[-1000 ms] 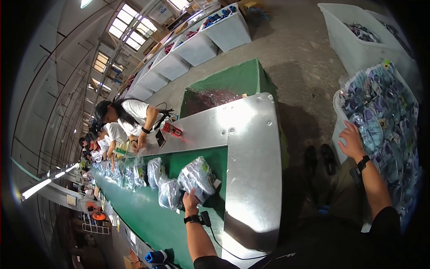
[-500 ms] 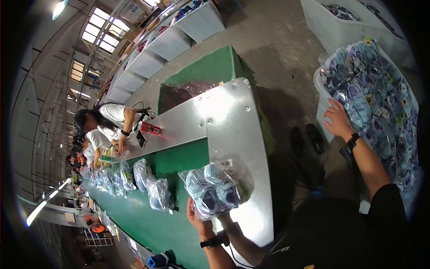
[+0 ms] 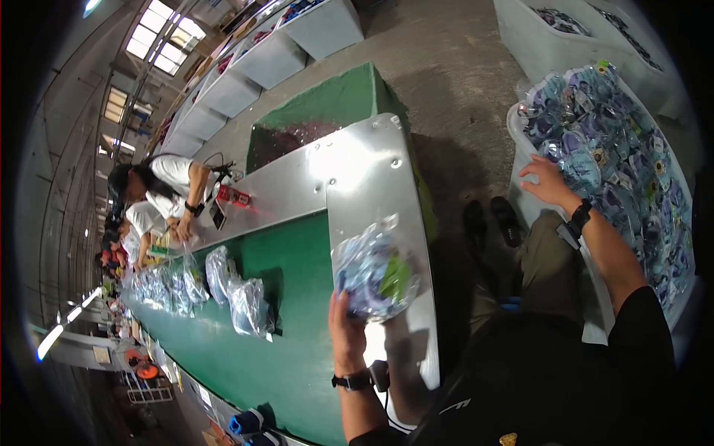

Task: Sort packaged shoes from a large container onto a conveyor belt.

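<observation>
My left hand (image 3: 348, 334) grips the lower edge of a clear bag holding a pair of pale blue and purple shoes (image 3: 372, 279), over the metal table end. A green tag shows through the plastic. My right hand (image 3: 549, 183), holding nothing and with fingers apart, hovers at the near rim of a white bin (image 3: 516, 123) heaped with similar bagged shoes (image 3: 621, 178); whether it touches them I cannot tell. On the green belt (image 3: 305, 327) to the left lie two more bagged pairs, a nearer one (image 3: 249, 306) and a farther one (image 3: 218, 275).
A metal ledge (image 3: 372, 171) borders the belt, carrying a red can (image 3: 234, 195) and a phone (image 3: 218, 216). A green bin (image 3: 327, 104) stands beyond it. People work along the belt, the closest in a white shirt (image 3: 169, 178). Several white bins (image 3: 271, 67) line the back.
The bagged shoes in my left hand have been turned, so a green tag now shows. My right hand stays beside the bin, its fingers a little lower and flatter. The view has shifted slightly.
</observation>
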Tool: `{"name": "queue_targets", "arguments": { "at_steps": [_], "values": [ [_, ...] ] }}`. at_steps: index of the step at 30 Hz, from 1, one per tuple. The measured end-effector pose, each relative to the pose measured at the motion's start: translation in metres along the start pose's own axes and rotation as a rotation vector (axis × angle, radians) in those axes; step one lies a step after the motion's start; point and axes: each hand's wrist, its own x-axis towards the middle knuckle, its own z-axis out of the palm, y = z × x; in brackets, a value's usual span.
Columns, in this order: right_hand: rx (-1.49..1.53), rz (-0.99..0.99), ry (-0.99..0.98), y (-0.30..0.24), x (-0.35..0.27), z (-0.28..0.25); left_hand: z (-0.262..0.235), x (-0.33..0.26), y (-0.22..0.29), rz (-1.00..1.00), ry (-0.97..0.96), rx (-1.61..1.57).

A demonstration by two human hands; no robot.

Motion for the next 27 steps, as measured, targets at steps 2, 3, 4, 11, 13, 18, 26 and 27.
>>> {"name": "queue_targets", "arguments": {
  "at_steps": [2, 3, 4, 11, 13, 18, 26, 27],
  "values": [
    [0.121, 0.055, -0.071, -0.017, 0.009, -0.017, 0.025, 0.004, -0.001, -0.069, -0.059, 0.024],
    [0.114, 0.055, -0.075, -0.029, 0.014, -0.028, 0.037, 0.007, -0.002, -0.104, -0.121, 0.057],
    [0.362, 0.108, -0.206, -0.038, 0.018, -0.039, 0.055, 0.008, -0.004, -0.144, -0.124, 0.064],
    [0.936, 0.247, -0.811, -0.127, -0.008, -0.09, 0.138, -0.006, -0.019, -0.215, -0.657, 0.233],
    [0.847, 0.112, -0.884, -0.127, -0.026, -0.075, 0.148, -0.011, -0.029, -0.216, -0.721, 0.316],
    [0.855, 0.036, -0.824, -0.129, -0.051, -0.095, 0.149, -0.017, -0.046, -0.223, -0.787, 0.367],
    [0.684, 0.149, -0.149, -0.01, -0.053, -0.167, 0.154, 0.02, -0.05, -0.217, -0.444, 0.453],
    [0.633, 0.18, -0.083, 0.01, -0.054, -0.186, 0.147, 0.026, -0.049, -0.214, -0.458, 0.458]
  ]
}}
